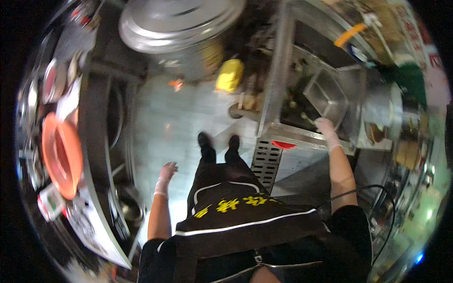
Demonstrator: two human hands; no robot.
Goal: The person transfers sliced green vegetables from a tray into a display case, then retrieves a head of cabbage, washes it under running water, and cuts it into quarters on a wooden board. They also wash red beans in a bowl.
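My right hand (326,128), in a thin translucent glove, reaches over the near edge of a stainless steel sink (300,133). Its fingers are at the near edge of a rectangular metal pan (327,97) that sits tilted in the basin; whether they grip it is blurred. Dark contents with pale and green bits lie beside the pan. Over the floor at the left hangs my left hand (167,172), gloved too, with its fingers loosely bent and nothing seen in it.
An orange plastic basin (62,155) stands on the left counter (102,235). Ahead is a large round metal lid (180,21), with a yellow container (230,76) near it on the floor. A slotted drain grate (265,164) runs beside my feet. Cluttered shelves line the right.
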